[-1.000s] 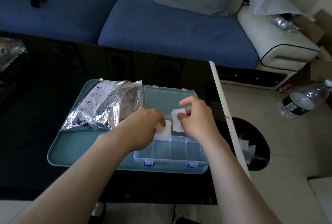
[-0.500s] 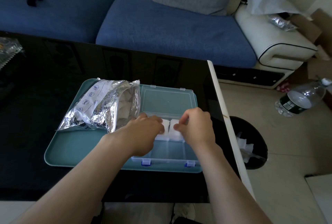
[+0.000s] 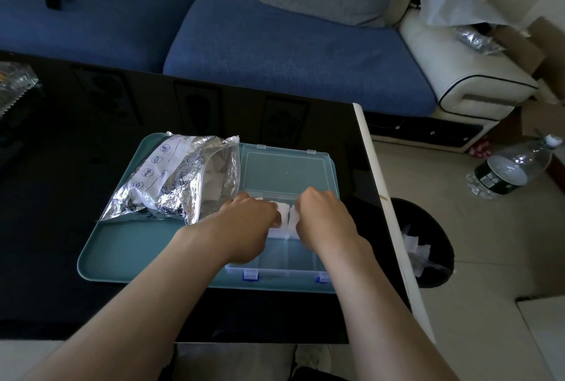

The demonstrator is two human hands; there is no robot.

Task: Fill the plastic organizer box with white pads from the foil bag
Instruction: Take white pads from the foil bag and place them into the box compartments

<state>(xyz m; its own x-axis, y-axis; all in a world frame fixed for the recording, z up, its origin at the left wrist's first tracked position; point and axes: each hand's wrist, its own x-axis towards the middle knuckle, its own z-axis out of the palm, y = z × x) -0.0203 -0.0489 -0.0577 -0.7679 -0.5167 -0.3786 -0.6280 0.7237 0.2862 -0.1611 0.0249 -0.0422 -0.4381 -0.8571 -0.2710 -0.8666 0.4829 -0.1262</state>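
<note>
My left hand (image 3: 250, 223) and right hand (image 3: 325, 218), fingers curled, each grip white square pads (image 3: 283, 214) in the far compartments of the clear plastic organizer box (image 3: 286, 253). It sits beside the silver foil bag (image 3: 183, 178) on a teal tray (image 3: 128, 252).

One camera only, worn on the person's head, looking forward and down at the black worktop (image 3: 91, 136) from close in, blue sofa (image 3: 290, 53) beyond, floor (image 3: 489, 273) at right.
</note>
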